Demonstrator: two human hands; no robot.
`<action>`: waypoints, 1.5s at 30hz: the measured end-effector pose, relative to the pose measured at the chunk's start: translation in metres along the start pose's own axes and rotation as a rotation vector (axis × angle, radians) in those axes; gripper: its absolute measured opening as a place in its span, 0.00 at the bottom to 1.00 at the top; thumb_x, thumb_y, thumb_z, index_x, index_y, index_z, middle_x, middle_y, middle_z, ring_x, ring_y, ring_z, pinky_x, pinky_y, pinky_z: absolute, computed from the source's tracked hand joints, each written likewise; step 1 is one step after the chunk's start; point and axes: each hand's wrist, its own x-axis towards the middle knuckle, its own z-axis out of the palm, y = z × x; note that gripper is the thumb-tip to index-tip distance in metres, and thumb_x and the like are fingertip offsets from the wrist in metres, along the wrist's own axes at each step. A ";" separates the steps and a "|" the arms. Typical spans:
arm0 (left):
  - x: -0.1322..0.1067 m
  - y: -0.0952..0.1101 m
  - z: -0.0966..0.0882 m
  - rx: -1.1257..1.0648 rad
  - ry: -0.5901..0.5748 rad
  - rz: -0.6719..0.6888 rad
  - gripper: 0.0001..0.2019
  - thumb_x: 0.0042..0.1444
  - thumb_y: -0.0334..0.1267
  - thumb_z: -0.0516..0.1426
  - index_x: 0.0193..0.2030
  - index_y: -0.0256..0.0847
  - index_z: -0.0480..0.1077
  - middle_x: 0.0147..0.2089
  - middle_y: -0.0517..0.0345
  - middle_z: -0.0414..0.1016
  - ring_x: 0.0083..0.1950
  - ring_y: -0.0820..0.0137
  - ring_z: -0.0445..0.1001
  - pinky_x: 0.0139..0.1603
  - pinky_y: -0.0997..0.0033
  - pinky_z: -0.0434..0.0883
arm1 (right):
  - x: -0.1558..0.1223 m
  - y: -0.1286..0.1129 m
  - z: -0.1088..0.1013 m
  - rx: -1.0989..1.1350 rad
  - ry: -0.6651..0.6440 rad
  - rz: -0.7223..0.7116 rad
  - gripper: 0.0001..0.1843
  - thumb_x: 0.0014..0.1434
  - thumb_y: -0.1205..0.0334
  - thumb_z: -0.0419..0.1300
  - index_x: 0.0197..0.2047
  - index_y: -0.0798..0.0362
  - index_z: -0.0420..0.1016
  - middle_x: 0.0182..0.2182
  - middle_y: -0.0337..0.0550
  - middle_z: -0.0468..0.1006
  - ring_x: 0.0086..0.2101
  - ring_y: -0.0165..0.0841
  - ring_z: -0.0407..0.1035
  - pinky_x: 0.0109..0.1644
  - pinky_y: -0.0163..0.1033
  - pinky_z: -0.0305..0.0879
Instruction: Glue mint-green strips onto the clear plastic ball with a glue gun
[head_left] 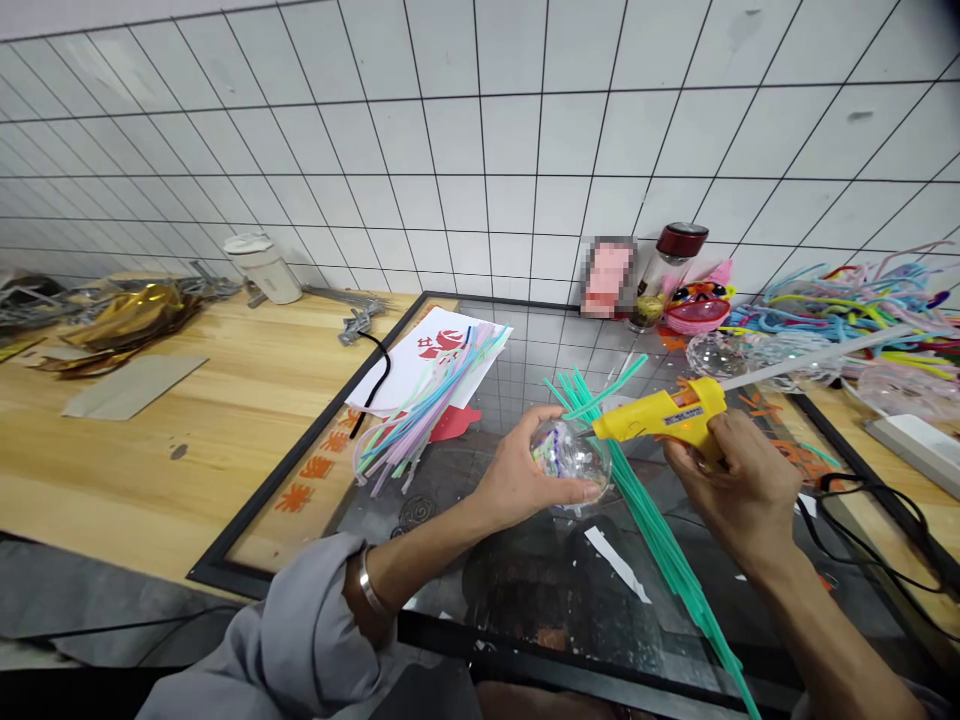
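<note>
Head view: a clear rounded plastic piece (576,470), with purple and multicoloured marks showing through it, is held above the dark glass panel (442,580) in front of the person. The left hand (517,472) grips it from its left side, thumb along the near edge and fingers at the far side. The right hand (739,485) is closed around the handle of a yellow glue gun (652,415), whose nozzle points left at the upper rim of the clear piece; whether the tip touches it cannot be told. A long whitish glue stick (817,358) juts from the gun's rear.

Beneath the gun, a bundle of green stems (660,530) runs diagonally across the glass, with a white paper strip (619,565) lying just to its left. Farther left, pastel stems (427,415) lie partly over a white sheet (397,355) bearing a red design. The panel's black frame (307,438) rests on a wooden table (247,400). To the far right sits a heap of multicoloured stems (847,300), while a red-lidded bottle (679,240) stands near the tiled wall (450,140).
</note>
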 end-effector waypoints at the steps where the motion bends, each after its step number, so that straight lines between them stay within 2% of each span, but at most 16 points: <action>1: 0.000 0.000 0.000 -0.006 -0.009 0.000 0.42 0.33 0.41 0.74 0.57 0.43 0.66 0.51 0.53 0.74 0.53 0.59 0.73 0.53 0.61 0.69 | 0.000 0.000 0.000 -0.002 0.002 0.004 0.20 0.59 0.68 0.62 0.29 0.47 0.51 0.23 0.31 0.55 0.23 0.28 0.52 0.26 0.36 0.49; 9: 0.000 0.000 -0.001 0.026 -0.013 0.010 0.41 0.34 0.42 0.74 0.58 0.43 0.66 0.50 0.54 0.75 0.53 0.59 0.73 0.53 0.61 0.70 | 0.000 0.001 -0.001 -0.003 -0.015 0.004 0.20 0.59 0.66 0.63 0.28 0.47 0.52 0.22 0.32 0.57 0.22 0.28 0.52 0.26 0.37 0.49; 15: 0.000 0.000 0.000 0.011 -0.015 0.008 0.41 0.34 0.41 0.74 0.57 0.43 0.66 0.49 0.54 0.75 0.51 0.60 0.74 0.52 0.61 0.71 | -0.001 0.002 -0.002 0.012 -0.043 0.070 0.19 0.59 0.64 0.62 0.27 0.46 0.53 0.22 0.33 0.59 0.22 0.29 0.54 0.27 0.38 0.50; 25: 0.001 -0.001 -0.001 0.013 -0.012 0.006 0.41 0.34 0.41 0.74 0.57 0.43 0.66 0.50 0.53 0.76 0.54 0.58 0.74 0.54 0.60 0.72 | -0.001 0.003 -0.002 0.008 -0.021 -0.009 0.19 0.58 0.67 0.63 0.28 0.47 0.54 0.23 0.33 0.59 0.24 0.29 0.57 0.27 0.37 0.51; 45: 0.001 -0.003 0.000 -0.015 -0.022 0.014 0.40 0.35 0.42 0.74 0.57 0.43 0.66 0.53 0.51 0.75 0.55 0.57 0.74 0.54 0.58 0.73 | 0.000 0.002 -0.002 0.009 -0.039 0.027 0.18 0.59 0.66 0.62 0.28 0.47 0.54 0.23 0.33 0.60 0.24 0.29 0.57 0.28 0.37 0.52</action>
